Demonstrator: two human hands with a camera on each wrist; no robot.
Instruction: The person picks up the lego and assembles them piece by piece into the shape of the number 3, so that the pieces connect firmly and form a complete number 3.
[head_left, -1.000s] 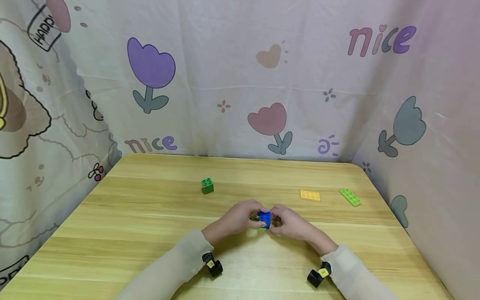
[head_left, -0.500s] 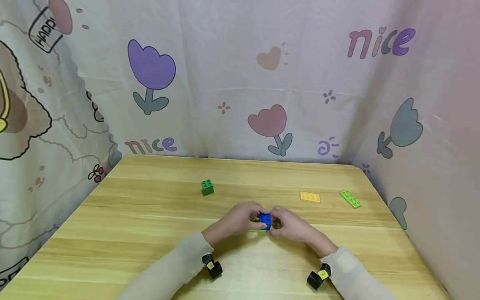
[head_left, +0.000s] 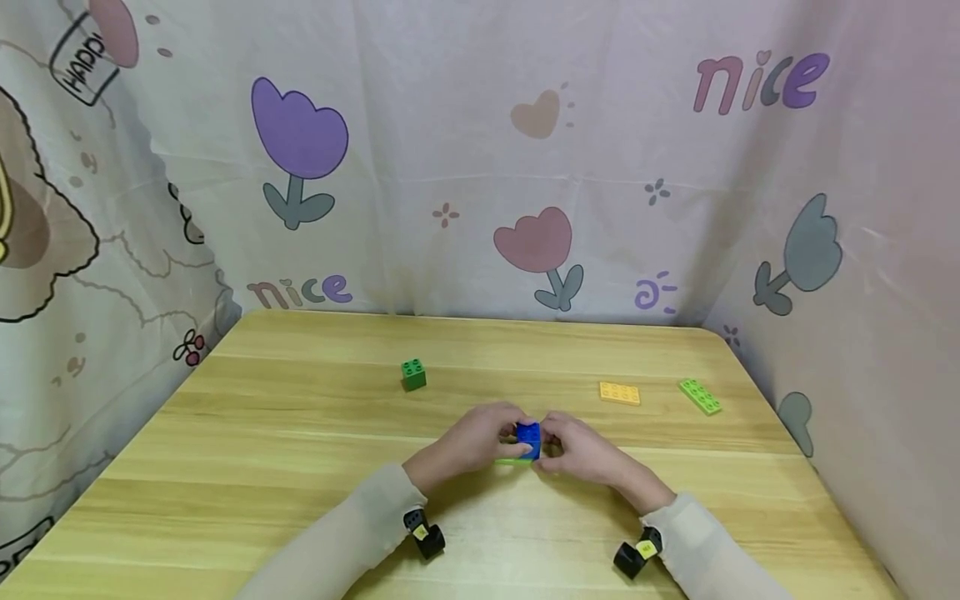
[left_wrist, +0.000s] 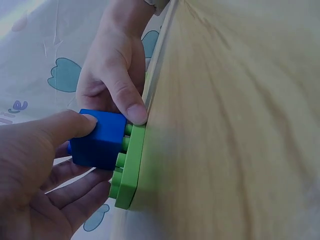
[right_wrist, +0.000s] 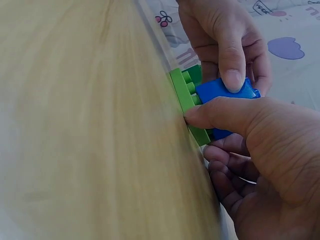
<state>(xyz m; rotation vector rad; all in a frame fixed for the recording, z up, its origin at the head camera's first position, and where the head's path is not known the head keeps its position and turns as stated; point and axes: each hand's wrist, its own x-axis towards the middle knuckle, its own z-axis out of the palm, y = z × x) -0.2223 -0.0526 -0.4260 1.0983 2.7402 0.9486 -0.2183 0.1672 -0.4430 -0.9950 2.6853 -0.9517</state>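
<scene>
Between the hands, low over the table, a blue building brick (left_wrist: 100, 137) stands on the studs of a light green studded plate (left_wrist: 131, 167). My left hand (head_left: 480, 437) pinches the blue brick, thumb on its near side and fingers behind. My right hand (head_left: 581, 447) holds the end of the green plate; in the right wrist view its thumb presses the plate's side beside the brick. In the head view, fingers cover much of both pieces, and only a thin green strip shows under the blue.
A dark green brick (head_left: 413, 375) stands farther back on the left of the wooden table (head_left: 300, 400). To the right lie a yellow plate (head_left: 619, 393) and another light green plate (head_left: 700, 397). A printed curtain (head_left: 420, 125) hangs behind the table.
The blue brick has tipped slightly more upright, and more of the green plate's front edge shows beneath it. Both hands stay in nearly the same place.
</scene>
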